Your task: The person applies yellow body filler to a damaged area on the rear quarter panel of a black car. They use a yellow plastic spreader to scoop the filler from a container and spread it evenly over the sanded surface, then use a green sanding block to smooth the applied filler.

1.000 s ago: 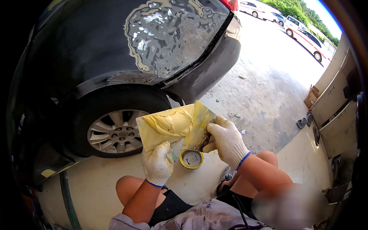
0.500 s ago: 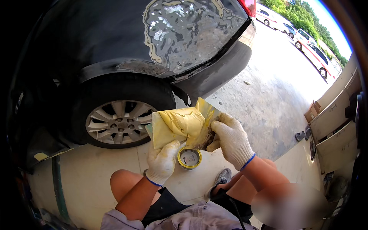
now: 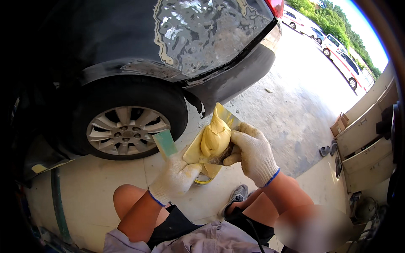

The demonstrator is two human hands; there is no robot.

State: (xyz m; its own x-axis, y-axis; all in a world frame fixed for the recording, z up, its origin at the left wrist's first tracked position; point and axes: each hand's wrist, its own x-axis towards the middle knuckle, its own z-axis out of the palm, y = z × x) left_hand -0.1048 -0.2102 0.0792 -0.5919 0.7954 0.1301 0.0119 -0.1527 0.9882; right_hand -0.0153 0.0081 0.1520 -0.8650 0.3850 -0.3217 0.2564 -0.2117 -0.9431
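Observation:
Both my hands wear white knit gloves with blue cuffs. My right hand (image 3: 254,154) pinches the edge of a thin putty spreader (image 3: 230,120), which carries a thick mound of yellow body filler (image 3: 216,139). Against that mound lies a cream-smeared putty spreader (image 3: 193,151), gripped in my left hand (image 3: 174,178). A flat green plate (image 3: 165,144) also sticks out past the left fingers; whether it joins the cream one is hidden. Below the hands a round can (image 3: 203,182) with a yellow rim shows only in part.
Ahead stands a dark car with a sanded, bare-metal patch (image 3: 211,38) above its rear wheel (image 3: 128,130). My knees and a grey shoe (image 3: 238,196) are below. Drawers (image 3: 367,147) and slippers (image 3: 333,147) stand right; parked cars (image 3: 341,61) are outside.
The filler, spread wide across the left spreader before, is now gathered in a mound on the right one. My left hand has turned, swinging the green plate out leftward and covering most of the can.

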